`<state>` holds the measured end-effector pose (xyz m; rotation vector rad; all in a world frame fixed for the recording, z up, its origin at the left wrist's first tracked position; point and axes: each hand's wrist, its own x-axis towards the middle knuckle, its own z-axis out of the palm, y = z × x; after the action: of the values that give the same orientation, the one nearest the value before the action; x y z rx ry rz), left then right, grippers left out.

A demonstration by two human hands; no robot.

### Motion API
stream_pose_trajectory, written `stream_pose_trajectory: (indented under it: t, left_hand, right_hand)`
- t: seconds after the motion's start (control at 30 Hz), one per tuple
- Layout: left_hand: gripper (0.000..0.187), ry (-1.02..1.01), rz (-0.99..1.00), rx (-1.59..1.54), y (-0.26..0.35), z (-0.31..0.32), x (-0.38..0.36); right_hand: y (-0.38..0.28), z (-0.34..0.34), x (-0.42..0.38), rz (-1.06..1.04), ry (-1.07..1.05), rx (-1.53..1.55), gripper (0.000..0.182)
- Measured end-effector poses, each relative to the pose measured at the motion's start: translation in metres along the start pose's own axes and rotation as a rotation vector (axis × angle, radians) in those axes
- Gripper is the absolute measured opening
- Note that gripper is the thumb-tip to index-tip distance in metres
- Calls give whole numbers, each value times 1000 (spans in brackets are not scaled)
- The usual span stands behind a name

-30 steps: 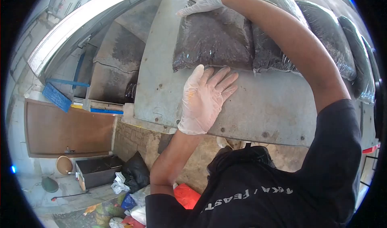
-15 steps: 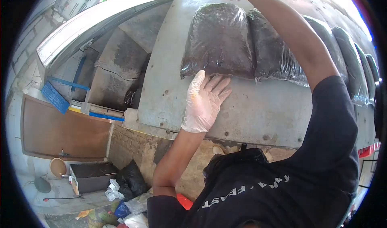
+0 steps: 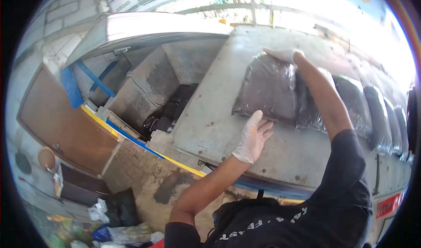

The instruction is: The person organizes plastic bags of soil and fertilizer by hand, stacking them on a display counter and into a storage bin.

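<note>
A clear plastic bag packed with dark material (image 3: pixel 267 90) lies on a grey metal surface (image 3: pixel 210 121). Against its near edge rests my left hand (image 3: pixel 253 136), in a white glove, with thumb and fingers spread apart. My right hand (image 3: pixel 283 56), gloved too, lies across the bag's far end with its fingers stretched out flat. Neither hand is visibly closed around the bag. Just right of it is another filled bag (image 3: pixel 309 112), partly hidden behind my right forearm.
More filled bags (image 3: pixel 355 101) line up to the right. On the left, an open bin (image 3: pixel 147 79) with dark packages (image 3: pixel 177 103) inside adjoins the metal surface. A yellow and blue edge (image 3: pixel 175 162) borders the floor. A black bag (image 3: pixel 123 206) sits at lower left.
My view has shifted, showing more of the bin. My right hand has come down from beyond the bag onto its far end. My left hand stays at the near edge.
</note>
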<state>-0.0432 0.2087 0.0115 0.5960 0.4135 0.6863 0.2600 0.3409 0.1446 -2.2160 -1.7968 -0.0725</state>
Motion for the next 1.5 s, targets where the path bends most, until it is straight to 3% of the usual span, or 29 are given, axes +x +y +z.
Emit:
stream_pose_trajectory:
  t: [0.17, 0.23, 0.3, 0.33, 0.37, 0.5, 0.57, 0.7, 0.77, 0.83, 0.9, 1.0, 1.03, 1.07, 1.13, 1.2, 1.3, 1.37, 1.43, 1.5]
  left_hand:
    - [100, 3, -70, -41, 3, -5, 6]
    - [110, 17, -80, -71, 4, -2, 3]
    - [105, 153, -76, -91, 3, 3, 4]
    - [105, 148, -83, -92, 3, 2, 6]
    - [104, 134, -64, -67, 2, 0, 9]
    - [104, -18, -12, -51, 2, 1, -4]
    - [106, -68, -36, -86, -4, -9, 0]
    - [106, 102, -24, -220, -17, -22, 3]
    - [106, -63, 53, -172, -19, -29, 1]
    - [104, -101, 74, -150, -20, -23, -7]
    - [102, -144, 116, -99, -10, -17, -12]
    - [90, 19, 58, -140, -25, -33, 1]
    - [90, -3, 66, -133, -18, -25, -16]
    - [84, -46, 91, -61, -13, -19, -36]
    - [70, -57, 127, 3, -4, -8, -82]
    - [69, -79, 157, 17, 7, -14, -121]
    - [65, -86, 207, 64, 25, -50, -168]
    - [64, -227, 438, 3, 36, -84, -202]
    - [69, -257, 483, 31, 33, -147, -222]
    - [77, -123, 677, 151, 40, -216, -253]
  right_hand:
    - [-15, -9, 2, -12, 5, -44, 90]
    - [-29, -18, -2, 7, -182, 123, 88]
    - [-46, -50, -26, 57, -188, 65, 93]
    - [-61, -69, -42, -38, -156, 64, 94]
    - [-65, -77, -52, -132, -126, 61, 97]
    - [-84, -102, -79, -87, -4, 28, 103]
    - [-103, -120, -103, -26, -47, 30, 103]
    - [-125, -131, -144, -42, -85, 35, 103]
    - [-119, -123, -146, -187, 42, -53, 104]
    - [-128, -138, -171, -204, -29, -6, 100]
    - [-139, -155, -201, -382, -122, 155, 95]
    - [-151, -158, -221, -279, -129, 195, 94]
    - [-151, -161, -225, -214, -130, 160, 94]
    - [-143, -153, -228, -263, 47, 119, 94]
    - [-155, -166, -251, -160, 31, 112, 94]
    - [-190, -178, -290, -107, 15, 126, 94]
    - [-246, -180, -339, -116, 145, 165, 102]
    - [-293, -168, -367, -188, 339, 234, 96]
    - [-348, -153, -387, -211, 281, 282, 95]
    - [-400, -128, -399, -235, 227, 350, 93]
